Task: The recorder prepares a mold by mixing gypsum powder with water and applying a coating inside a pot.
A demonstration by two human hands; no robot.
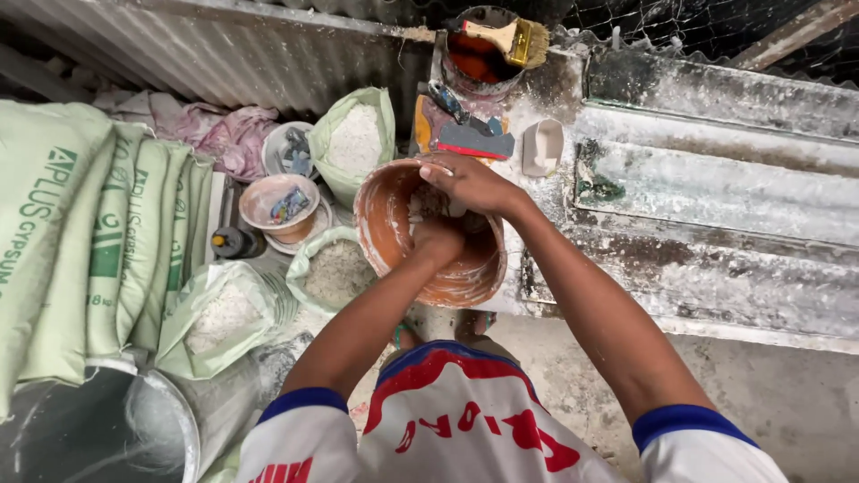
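Observation:
An orange plastic bowl (391,234) smeared with white paste stands at the edge of a plaster-covered bench. My left hand (438,238) is down inside the bowl, fingers curled into the white mix. My right hand (467,182) reaches over the far rim with its fingers bent into the bowl; what they grip is hidden. Both hands touch the wet material, and they meet near the bowl's middle.
Open green bags of white powder (356,139) and grey powder (335,271) sit left of the bowl. Stacked green sacks (98,233) fill the far left. A paint tin with a brush (512,38), a small white cup (542,148), small bowls (277,204) and a corrugated sheet (716,179) surround it.

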